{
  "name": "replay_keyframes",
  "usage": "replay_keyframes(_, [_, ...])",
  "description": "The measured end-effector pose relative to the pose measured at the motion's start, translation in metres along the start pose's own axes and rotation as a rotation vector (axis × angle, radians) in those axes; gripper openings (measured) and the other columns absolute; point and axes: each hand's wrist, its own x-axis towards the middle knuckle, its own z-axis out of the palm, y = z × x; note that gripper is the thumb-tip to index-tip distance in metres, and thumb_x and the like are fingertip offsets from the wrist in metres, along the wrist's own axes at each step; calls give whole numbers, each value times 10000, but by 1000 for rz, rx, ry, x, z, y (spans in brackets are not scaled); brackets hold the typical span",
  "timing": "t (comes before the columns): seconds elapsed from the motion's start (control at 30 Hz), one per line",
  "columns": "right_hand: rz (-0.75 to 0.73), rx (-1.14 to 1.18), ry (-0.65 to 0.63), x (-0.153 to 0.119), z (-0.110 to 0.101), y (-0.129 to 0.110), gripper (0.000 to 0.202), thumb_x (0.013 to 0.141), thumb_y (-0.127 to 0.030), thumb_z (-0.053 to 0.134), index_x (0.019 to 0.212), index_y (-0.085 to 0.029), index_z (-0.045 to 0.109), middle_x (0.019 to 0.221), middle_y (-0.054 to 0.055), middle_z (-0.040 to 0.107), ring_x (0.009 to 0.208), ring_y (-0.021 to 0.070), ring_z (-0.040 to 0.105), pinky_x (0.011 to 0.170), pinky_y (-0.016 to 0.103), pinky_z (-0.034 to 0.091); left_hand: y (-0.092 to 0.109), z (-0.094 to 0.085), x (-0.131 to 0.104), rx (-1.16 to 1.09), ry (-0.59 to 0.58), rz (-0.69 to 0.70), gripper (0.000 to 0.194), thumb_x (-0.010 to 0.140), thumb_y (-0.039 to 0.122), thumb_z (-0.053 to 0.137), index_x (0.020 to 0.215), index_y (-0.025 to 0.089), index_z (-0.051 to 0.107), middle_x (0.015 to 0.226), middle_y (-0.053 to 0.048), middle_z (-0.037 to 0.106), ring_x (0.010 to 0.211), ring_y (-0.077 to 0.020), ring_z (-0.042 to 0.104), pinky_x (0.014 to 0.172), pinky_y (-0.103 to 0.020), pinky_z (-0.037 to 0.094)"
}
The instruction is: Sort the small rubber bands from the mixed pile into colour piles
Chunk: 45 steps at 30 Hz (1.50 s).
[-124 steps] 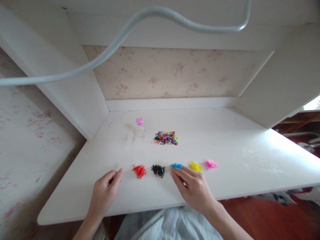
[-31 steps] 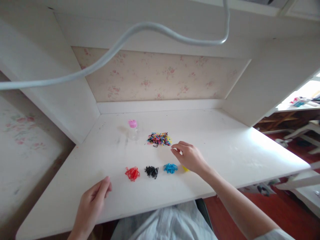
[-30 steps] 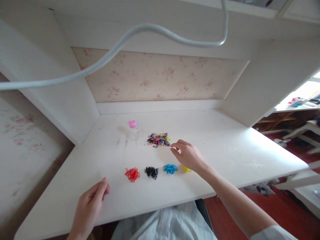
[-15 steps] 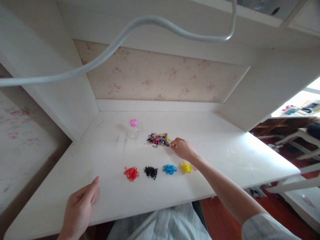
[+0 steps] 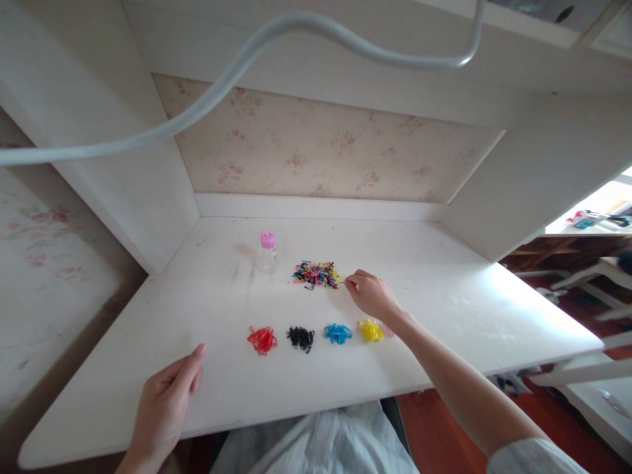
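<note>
A mixed heap of small coloured rubber bands point(image 5: 316, 274) lies mid-desk. At its right edge my right hand point(image 5: 371, 293) is closed in a pinch, with a thin bluish-green rubber band showing at the fingertips. Nearer to me sit sorted piles in a row: red rubber bands point(image 5: 263, 340), black rubber bands point(image 5: 301, 338), blue rubber bands point(image 5: 338, 334) and yellow rubber bands point(image 5: 370, 330). Some pink ones point(image 5: 389, 330) are partly hidden behind my right forearm. My left hand point(image 5: 166, 394) rests at the desk's front left, fingers curled and thumb on top, with nothing visible in it.
A clear bottle with a pink lid point(image 5: 268, 249) stands behind the heap, to its left. A white cable point(image 5: 306, 23) crosses overhead. The white desk point(image 5: 222, 388) has side panels and a floral back wall point(image 5: 316, 151). A white chair point(image 5: 592, 276) is at right.
My right hand has drawn slightly right from the mixed heap, a bluish-green band now showing at its fingertips. The whole view has shifted a little; my left hand keeps its curled pose.
</note>
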Motion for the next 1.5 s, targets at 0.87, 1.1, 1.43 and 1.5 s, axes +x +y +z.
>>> replay_keyframes(0.87, [-288,224,384,-110,19,-12,222,907,-199,459,944,-200,678,746,32,619,658,100,567,617,218,382,45,14,12,301,-373,32,469,833,539,436,528,191,360,472,45,327,484,-101,368,477,-202,283])
replay_keyframes(1.1, [-35,448,661,-124,18,21,152,858,-230,560,940,-190,681,817,35,650,605,82,561,567,183,425,132,72,24,560,-558,551,434,909,432,363,582,187,508,580,10,563,557,-105,498,583,-231,325])
replay_keyframes(1.43, [377,740,687,-132,33,54,248,832,-392,574,856,-187,713,691,12,613,565,107,513,524,210,398,164,178,53,789,-498,629,270,878,392,437,927,217,636,966,-58,673,872,-205,633,733,-302,448])
replay_keyframes(1.5, [409,791,686,-132,34,56,267,823,-406,581,873,-182,716,721,25,625,615,124,537,541,216,408,163,191,55,810,-490,626,312,886,408,417,966,197,634,974,-83,665,872,-221,636,736,-322,461])
